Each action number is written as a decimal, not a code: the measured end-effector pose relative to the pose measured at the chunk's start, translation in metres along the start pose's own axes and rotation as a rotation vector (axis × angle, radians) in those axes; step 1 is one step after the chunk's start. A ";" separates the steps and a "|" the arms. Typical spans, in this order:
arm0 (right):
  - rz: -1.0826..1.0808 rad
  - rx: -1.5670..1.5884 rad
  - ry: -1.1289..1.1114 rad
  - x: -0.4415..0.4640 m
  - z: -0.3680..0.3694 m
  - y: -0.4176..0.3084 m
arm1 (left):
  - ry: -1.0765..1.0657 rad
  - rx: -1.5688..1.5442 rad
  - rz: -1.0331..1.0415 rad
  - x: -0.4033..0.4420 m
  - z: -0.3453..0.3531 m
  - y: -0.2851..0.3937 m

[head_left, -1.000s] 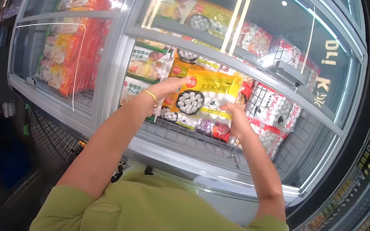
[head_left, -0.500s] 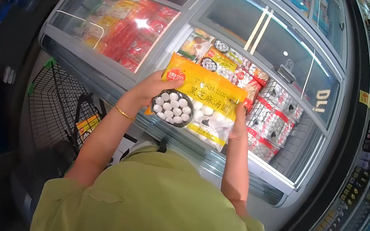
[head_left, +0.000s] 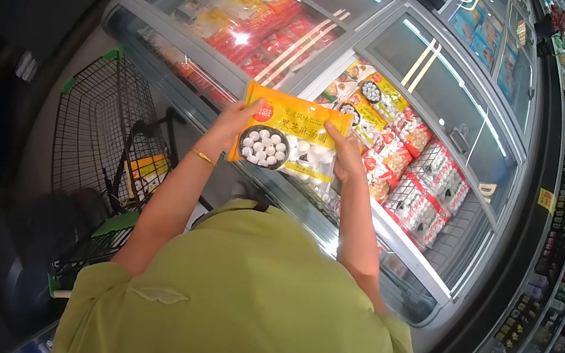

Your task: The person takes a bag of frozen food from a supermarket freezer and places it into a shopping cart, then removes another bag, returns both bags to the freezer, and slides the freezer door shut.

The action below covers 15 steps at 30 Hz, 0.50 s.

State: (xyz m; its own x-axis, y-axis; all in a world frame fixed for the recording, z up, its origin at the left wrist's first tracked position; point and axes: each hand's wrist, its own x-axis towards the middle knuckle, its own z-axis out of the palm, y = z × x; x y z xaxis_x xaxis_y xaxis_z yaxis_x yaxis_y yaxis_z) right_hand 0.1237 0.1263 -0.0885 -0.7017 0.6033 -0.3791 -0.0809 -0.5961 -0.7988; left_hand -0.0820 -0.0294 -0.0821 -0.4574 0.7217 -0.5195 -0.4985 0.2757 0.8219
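Observation:
A yellow bag [head_left: 290, 132] with pictures of white round dumplings is held up level in front of the freezer, its printed face towards me. My left hand [head_left: 234, 122] grips its left edge, thumb on the front. The right edge is pinched by my right hand [head_left: 345, 154], thumb over the top right corner. The fingers behind the bag are hidden. Beyond it, similar yellow bags [head_left: 379, 99] lie in the open part of the freezer, beside red and white packs [head_left: 424, 194].
To the left stands a black wire shopping cart [head_left: 99, 121] with a yellow packet [head_left: 147, 171] inside. The freezer's frame [head_left: 408, 255] runs across in front of me. Stocked shelves [head_left: 551, 284] line the right side. A person [head_left: 554, 22] is far off at the upper right.
Both hands have lifted the yellow bag out of the freezer and brought it nearer to me. The view has turned, so the freezer appears tilted and more of the cart shows.

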 end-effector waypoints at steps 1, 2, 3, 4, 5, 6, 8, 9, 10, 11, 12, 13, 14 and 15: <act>0.021 0.012 -0.011 0.000 0.003 -0.001 | 0.037 0.071 0.073 -0.004 -0.001 0.002; 0.037 0.025 -0.023 0.002 0.006 -0.003 | 0.072 0.144 0.150 -0.007 -0.003 0.006; 0.027 -0.011 -0.009 0.001 0.008 -0.003 | 0.124 0.213 0.126 -0.010 -0.004 0.009; 0.030 -0.010 -0.006 0.001 0.009 0.000 | 0.124 0.213 0.122 -0.010 -0.008 0.005; -0.005 -0.071 0.019 0.002 0.010 0.001 | 0.164 0.139 0.152 -0.010 -0.010 -0.002; -0.038 -0.134 0.044 0.003 0.009 0.003 | 0.205 0.064 0.180 -0.010 -0.013 -0.009; -0.012 -0.162 0.084 0.002 0.012 0.004 | 0.172 -0.005 0.171 -0.019 -0.009 -0.008; -0.024 -0.149 0.096 0.003 0.011 0.006 | 0.178 -0.016 0.188 -0.019 -0.009 -0.010; -0.037 -0.136 0.109 0.004 0.011 0.007 | 0.182 -0.027 0.204 -0.018 -0.008 -0.011; -0.038 -0.136 0.118 0.004 0.011 0.007 | 0.175 -0.026 0.200 -0.016 -0.007 -0.011; -0.033 -0.124 0.131 0.004 0.010 0.007 | 0.187 -0.028 0.217 -0.014 -0.007 -0.010; -0.030 -0.111 0.144 0.003 0.010 0.007 | 0.197 -0.028 0.236 -0.015 -0.004 -0.007; -0.033 -0.106 0.154 0.004 0.010 0.007 | 0.188 -0.022 0.232 -0.016 -0.001 -0.003; -0.047 -0.106 0.150 0.004 0.011 0.008 | 0.239 0.042 0.238 -0.018 0.001 0.001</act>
State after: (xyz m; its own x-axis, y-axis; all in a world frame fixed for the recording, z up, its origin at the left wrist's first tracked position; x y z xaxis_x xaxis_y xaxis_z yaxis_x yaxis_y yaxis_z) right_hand 0.1128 0.1185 -0.0910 -0.5852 0.7061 -0.3988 -0.0309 -0.5108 -0.8591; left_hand -0.0738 -0.0416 -0.0717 -0.7193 0.6015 -0.3476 -0.3282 0.1468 0.9331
